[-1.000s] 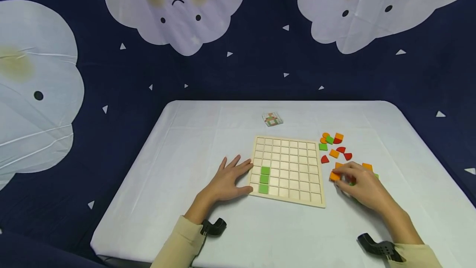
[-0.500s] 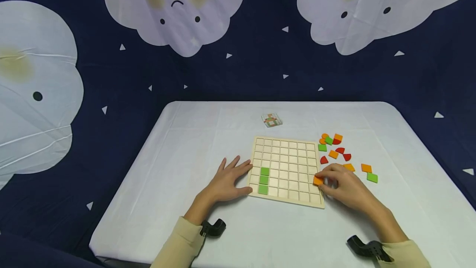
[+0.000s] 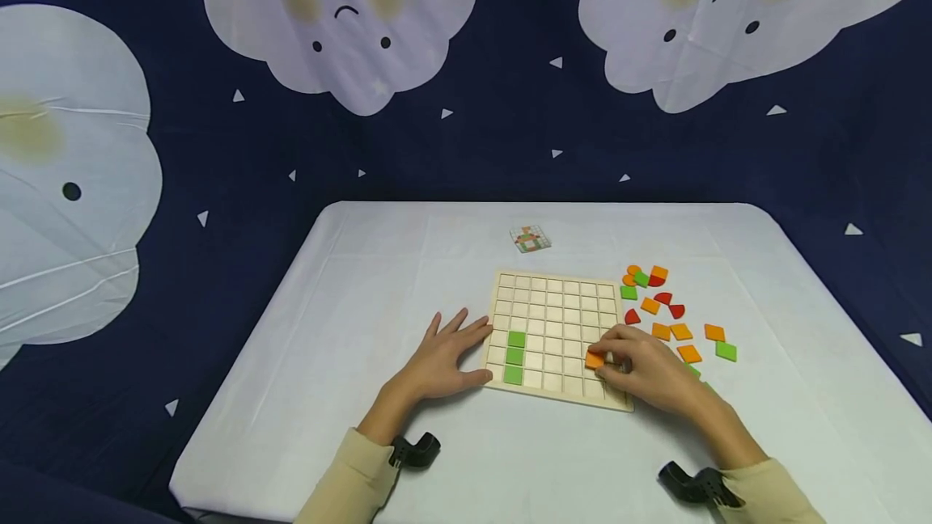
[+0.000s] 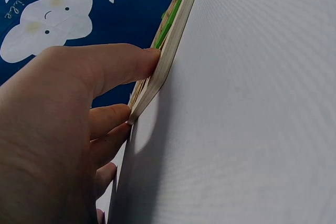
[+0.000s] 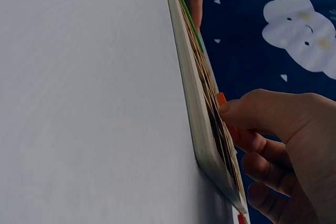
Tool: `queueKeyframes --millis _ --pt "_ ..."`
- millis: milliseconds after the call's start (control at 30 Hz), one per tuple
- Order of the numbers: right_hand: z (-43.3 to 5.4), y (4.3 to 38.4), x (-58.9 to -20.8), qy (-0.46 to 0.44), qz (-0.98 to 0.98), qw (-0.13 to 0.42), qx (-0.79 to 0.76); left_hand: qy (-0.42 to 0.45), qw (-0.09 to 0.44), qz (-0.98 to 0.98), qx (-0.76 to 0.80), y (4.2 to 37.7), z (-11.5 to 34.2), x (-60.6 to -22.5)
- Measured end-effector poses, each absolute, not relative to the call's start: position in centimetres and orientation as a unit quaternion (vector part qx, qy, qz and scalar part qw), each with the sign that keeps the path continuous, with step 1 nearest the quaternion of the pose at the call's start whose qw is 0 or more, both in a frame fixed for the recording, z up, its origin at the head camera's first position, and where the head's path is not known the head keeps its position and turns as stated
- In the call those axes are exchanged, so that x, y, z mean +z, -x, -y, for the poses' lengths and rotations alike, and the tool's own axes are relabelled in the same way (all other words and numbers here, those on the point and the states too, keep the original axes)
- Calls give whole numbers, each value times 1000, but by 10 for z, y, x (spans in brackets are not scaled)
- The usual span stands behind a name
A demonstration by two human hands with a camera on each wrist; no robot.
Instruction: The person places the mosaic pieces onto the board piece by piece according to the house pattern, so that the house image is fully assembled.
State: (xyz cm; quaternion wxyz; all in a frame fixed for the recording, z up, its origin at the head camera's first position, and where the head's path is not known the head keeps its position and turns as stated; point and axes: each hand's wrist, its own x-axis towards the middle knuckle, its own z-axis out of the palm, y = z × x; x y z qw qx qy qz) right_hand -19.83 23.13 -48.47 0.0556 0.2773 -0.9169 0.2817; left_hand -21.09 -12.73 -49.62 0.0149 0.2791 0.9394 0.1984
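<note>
A wooden grid board [image 3: 561,320] lies on the table, with several green square tiles [image 3: 514,357] in one column near its left side. My left hand [image 3: 442,358] is spread at the board's left edge, thumb and fingertips touching the frame; the left wrist view shows the thumb [image 4: 126,64] on the rim. Over the right part of the grid, my right hand [image 3: 644,366] pinches an orange square tile [image 3: 594,361] between thumb and fingers. In the right wrist view that orange tile [image 5: 221,98] sits close over the board's cells.
Loose orange tiles [image 3: 714,332], green tiles [image 3: 726,351] and red quarter-circle pieces [image 3: 677,311] lie scattered right of the board. A small patterned card [image 3: 530,238] lies behind it on the white tablecloth [image 3: 393,265]. A dark cloud-print cloth [image 3: 495,160] hangs beyond the table.
My right hand has picked an orange tile out of the scattered pieces and moved left with it, over the board's right side. The left hand has stayed at the left edge.
</note>
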Motion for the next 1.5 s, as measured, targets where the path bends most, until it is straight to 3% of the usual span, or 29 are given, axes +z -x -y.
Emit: queueKeyframes --millis 600,1500 --pt "-192 206 -488 -357 889 50 282 -279 14 -939 199 212 128 -498" --pt "-150 203 -487 -405 873 16 273 -272 21 -943 188 212 127 -498"
